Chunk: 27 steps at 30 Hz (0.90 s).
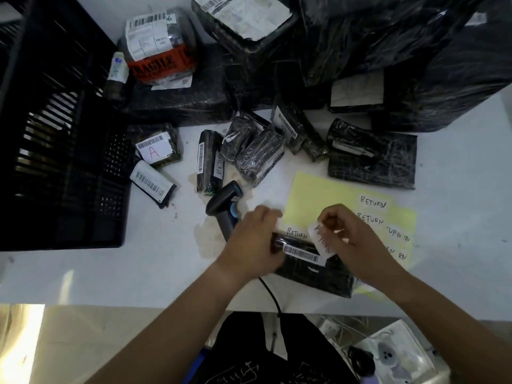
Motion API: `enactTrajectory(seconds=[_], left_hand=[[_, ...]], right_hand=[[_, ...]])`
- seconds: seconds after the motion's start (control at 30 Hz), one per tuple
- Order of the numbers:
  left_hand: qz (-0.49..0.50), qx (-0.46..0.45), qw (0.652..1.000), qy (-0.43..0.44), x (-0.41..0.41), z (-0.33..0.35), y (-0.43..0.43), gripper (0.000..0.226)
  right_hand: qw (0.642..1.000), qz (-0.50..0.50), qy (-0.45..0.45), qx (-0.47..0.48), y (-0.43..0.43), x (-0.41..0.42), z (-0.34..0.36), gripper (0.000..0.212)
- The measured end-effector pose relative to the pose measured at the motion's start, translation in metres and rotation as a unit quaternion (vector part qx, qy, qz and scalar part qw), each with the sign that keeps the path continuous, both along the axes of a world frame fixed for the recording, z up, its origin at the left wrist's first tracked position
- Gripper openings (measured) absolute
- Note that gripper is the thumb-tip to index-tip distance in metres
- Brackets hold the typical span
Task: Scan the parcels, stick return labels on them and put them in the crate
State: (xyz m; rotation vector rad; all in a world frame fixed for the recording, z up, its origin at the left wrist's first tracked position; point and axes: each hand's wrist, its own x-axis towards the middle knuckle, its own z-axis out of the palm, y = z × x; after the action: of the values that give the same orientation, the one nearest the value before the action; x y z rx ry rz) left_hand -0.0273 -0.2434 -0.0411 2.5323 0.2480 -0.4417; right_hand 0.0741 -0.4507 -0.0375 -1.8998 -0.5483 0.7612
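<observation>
Sticking a return label (pixel 322 239) onto the black-wrapped parcel (pixel 313 268) is the step judged to be in hand. The parcel lies at the near edge of the surface (pixel 83 273), at six o'clock, partly over the yellow backing sheet (pixel 313 198). The grip of the left hand (pixel 253 239) is clamped on the parcel's left end, pinning it down. The fingers of the right hand (pixel 350 236) are pinched together on the label's upper edge, and the label hangs bent above the wrap, beside the barcode strip (pixel 302 254).

For a clean result, the label is best laid on a flat stretch of film clear of the barcode, lowered from one edge and then smoothed across, since the crinkled wrap is likely to trap creases. The parcel should be kept pinned until the label is pressed home.

Just beyond the left hand, the handheld scanner (pixel 225 202) rests on the surface, its cable (pixel 270 293) running off the near edge. Further labels marked RETURN are seen on the yellow sheet at three o'clock. Small wrapped parcels are scattered past it toward twelve o'clock, one (pixel 209 162) already marked. The black crate (pixel 55 134) stands at nine o'clock, well apart from the held parcel. Large wrapped bundles (pixel 388 51) are piled farthest off, from twelve to two o'clock. Of the room, only pale floor below the surface can be made out.
</observation>
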Motion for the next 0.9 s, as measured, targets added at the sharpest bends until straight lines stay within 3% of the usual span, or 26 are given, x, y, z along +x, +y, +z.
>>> enactTrajectory(seconds=[0.07,0.17,0.23,0.43,0.5,0.63,0.9], left_hand=[[-0.064,0.085,0.992,0.062,-0.02,-0.01,-0.009,0.103],[-0.095,0.151,0.983,0.044,-0.026,-0.021,-0.013,0.1],[-0.082,0.148,0.985,0.011,-0.022,-0.023,-0.008,0.094],[-0.032,0.126,0.991,0.033,-0.015,-0.025,-0.002,0.11],[0.003,0.102,0.995,-0.009,-0.021,-0.024,-0.006,0.096],[0.088,0.03,0.99,-0.103,-0.033,-0.018,-0.019,0.038],[0.119,-0.082,0.987,-0.071,-0.032,-0.019,-0.028,0.01]], right_hand=[[1.0,0.017,-0.017,-0.014,-0.006,-0.01,-0.002,0.012],[0.998,0.042,-0.027,-0.035,-0.014,-0.019,-0.005,0.025],[0.996,0.06,-0.035,-0.048,-0.016,-0.022,-0.006,0.032],[0.992,0.059,-0.068,-0.087,0.001,-0.028,-0.013,0.026],[0.994,0.042,-0.062,-0.084,0.008,-0.03,-0.016,0.026],[0.99,0.052,-0.084,-0.096,0.016,-0.033,-0.022,0.029],[0.992,0.049,-0.049,-0.106,0.019,-0.036,-0.018,0.035]])
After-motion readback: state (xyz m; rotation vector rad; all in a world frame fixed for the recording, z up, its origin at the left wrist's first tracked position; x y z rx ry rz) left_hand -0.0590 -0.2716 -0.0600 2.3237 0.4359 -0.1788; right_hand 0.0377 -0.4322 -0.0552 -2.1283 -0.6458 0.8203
